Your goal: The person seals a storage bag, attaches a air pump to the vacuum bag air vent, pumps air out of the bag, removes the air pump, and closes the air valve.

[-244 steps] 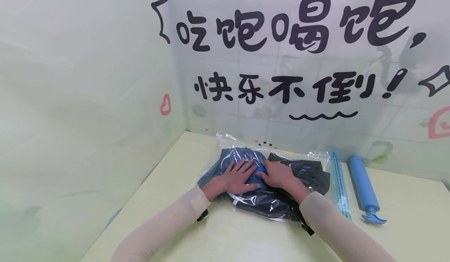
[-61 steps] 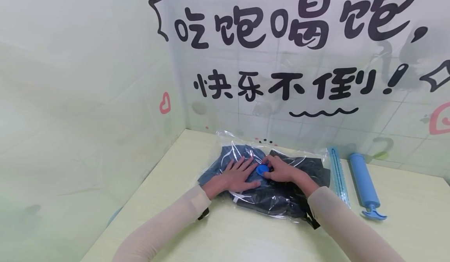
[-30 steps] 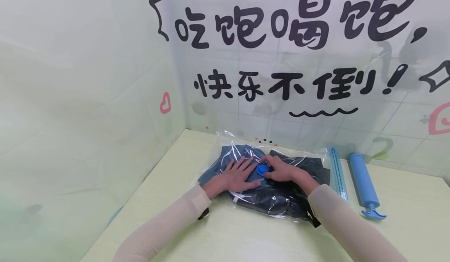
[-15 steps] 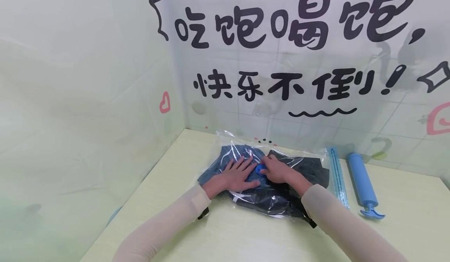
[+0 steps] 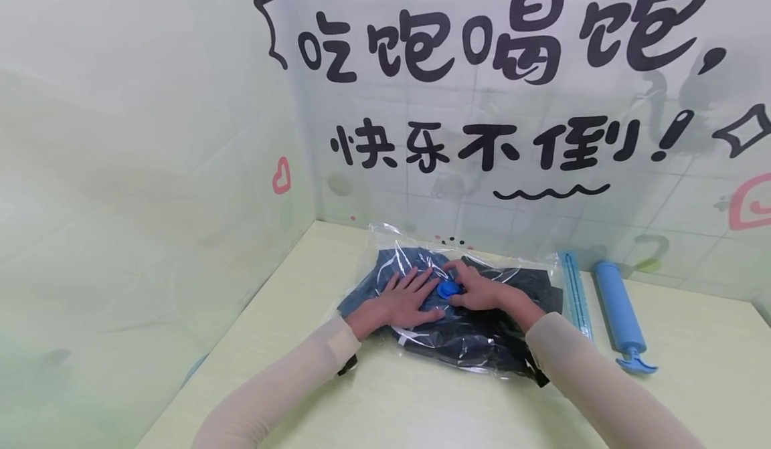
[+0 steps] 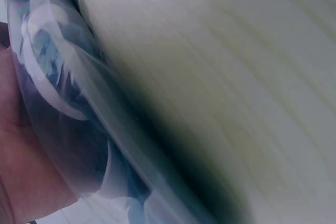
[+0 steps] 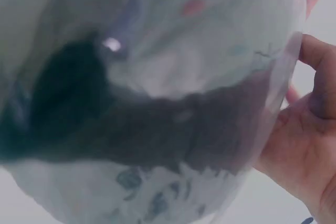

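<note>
A clear plastic vacuum storage bag lies on the table with blue cloth and black cloth inside. My left hand rests flat on the bag over the blue cloth, fingers spread. Just right of its fingertips is the bag's round blue valve cap. My right hand holds this cap between thumb and curled fingers, from the right side. In the left wrist view, the bag's side bulges beside my left palm. The right wrist view shows dark cloth through the film, with my right thumb at the bag.
A blue hand pump with a T-shaped handle lies right of the bag. Between pump and bag contents runs the bag's blue zip strip. Printed walls stand behind and to the left of the pale table.
My right hand has turned back and forth at the valve cap; half a second ago it covered more of the cap than now. My left hand and the bag have stayed in place.
</note>
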### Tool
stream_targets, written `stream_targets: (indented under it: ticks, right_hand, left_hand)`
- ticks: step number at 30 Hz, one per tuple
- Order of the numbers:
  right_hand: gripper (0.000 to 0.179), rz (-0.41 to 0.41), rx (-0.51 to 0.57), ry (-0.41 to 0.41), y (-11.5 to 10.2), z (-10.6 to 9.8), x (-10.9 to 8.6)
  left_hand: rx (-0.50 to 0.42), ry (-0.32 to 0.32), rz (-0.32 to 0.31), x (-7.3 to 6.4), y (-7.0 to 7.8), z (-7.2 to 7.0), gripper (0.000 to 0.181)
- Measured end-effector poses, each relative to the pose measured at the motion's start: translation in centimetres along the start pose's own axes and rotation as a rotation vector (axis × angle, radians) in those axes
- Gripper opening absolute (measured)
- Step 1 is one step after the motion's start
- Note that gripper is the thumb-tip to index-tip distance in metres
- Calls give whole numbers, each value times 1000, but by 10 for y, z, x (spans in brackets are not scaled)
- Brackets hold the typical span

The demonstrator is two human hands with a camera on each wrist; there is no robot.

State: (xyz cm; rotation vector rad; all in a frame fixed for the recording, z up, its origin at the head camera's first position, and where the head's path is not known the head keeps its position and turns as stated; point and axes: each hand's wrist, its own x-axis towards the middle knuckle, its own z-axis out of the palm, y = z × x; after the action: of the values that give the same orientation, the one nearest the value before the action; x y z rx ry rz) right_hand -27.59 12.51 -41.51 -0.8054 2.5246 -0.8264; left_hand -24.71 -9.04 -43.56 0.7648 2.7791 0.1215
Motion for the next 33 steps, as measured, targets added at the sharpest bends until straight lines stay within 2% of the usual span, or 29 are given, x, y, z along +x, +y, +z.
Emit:
stream_targets:
  ticks: [3, 6, 10, 12, 17, 25, 33]
  right_hand:
    - [58, 41, -16, 52, -5, 4, 2]
    - [56, 74, -107, 99, -10, 9, 5]
    - [55, 122, -235, 91, -13, 13, 9]
    - [48, 134, -257, 68, -14, 13, 9]
    - [21, 109, -209, 38, -11, 10, 9]
    - [21, -8, -145, 32, -5, 4, 3]
    - [20, -44, 56, 51, 4, -2, -2]
  left_hand:
    - [-8, 3, 3, 0, 0, 0, 79]
    - [-21, 8, 9, 0, -1, 1, 78]
    - [-24, 12, 11, -2, 0, 1, 78]
    - [-23, 12, 10, -2, 0, 1, 79]
    - [-26, 9, 9, -2, -1, -1, 80]
    - [-21, 5, 5, -2, -1, 0, 81]
    - [-27, 11, 7, -1, -1, 0, 80]
